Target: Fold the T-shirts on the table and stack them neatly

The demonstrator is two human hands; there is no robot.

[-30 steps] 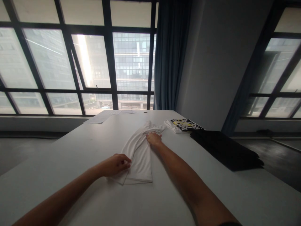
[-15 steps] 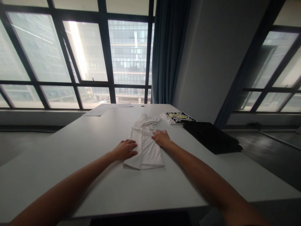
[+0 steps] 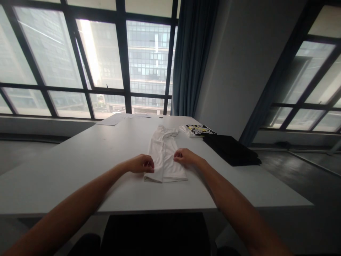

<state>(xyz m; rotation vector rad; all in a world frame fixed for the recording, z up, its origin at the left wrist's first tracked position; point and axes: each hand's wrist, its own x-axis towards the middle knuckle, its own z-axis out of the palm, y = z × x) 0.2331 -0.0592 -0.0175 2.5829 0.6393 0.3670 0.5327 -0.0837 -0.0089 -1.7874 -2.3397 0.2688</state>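
The white garment (image 3: 164, 153) lies lengthwise on the table (image 3: 119, 142); at its eight o'clock curls the left hand (image 3: 142, 164), at three the right hand (image 3: 185, 157), fingers narrowly bent; whether they pinch it, I cannot tell. Uneven pulling could skew its loose folds.

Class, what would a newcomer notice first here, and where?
Bright windows fill the upper left, beside a blue curtain. Below, a white garment lies on the white table, between the left hand and the right hand. A black pile stands out farther right.
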